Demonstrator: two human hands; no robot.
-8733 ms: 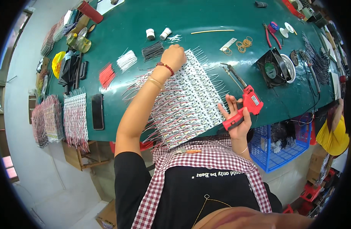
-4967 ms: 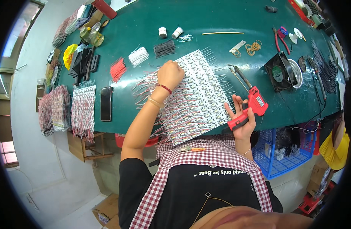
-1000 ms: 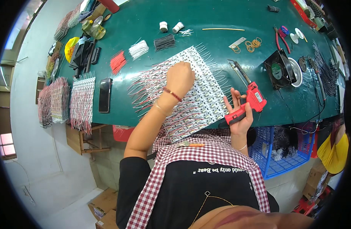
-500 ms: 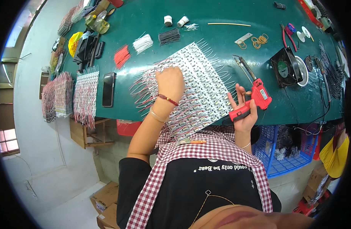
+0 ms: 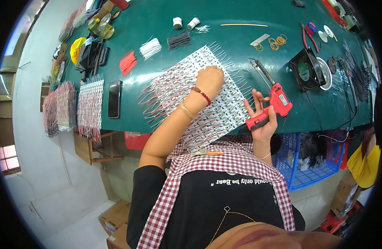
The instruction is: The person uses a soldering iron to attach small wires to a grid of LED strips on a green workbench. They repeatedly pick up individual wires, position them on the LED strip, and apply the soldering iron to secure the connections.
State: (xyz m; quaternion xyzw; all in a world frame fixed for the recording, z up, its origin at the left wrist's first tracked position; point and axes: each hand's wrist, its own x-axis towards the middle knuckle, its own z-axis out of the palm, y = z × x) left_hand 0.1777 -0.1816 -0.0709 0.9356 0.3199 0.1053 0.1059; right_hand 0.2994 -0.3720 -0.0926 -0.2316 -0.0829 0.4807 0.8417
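Observation:
A panel of small white circuit boards [image 5: 191,79] lies slanted on the table, with red, white and dark wires sticking out along its sides. My left hand [image 5: 210,83] is closed over its upper right part, knuckles up. Its fingertips are hidden, so what they grip cannot be made out. To the right of the panel, my right hand [image 5: 263,128] holds a red soldering gun [image 5: 279,101] by its handle, some fingers stretched out. The gun's metal tip points up and to the left, away from the panel.
Red wires [image 5: 127,63], white wires [image 5: 150,48] and black wires [image 5: 179,40] lie in bundles behind the panel. A phone [image 5: 115,99] and more wired panels [image 5: 90,106] are at left. A black fan [image 5: 306,70], red pliers [image 5: 309,38] and rubber bands [image 5: 278,42] sit at right.
My left hand has moved right across the panel, from its upper left part to its upper right. My right hand keeps hold of the soldering gun in nearly the same place.

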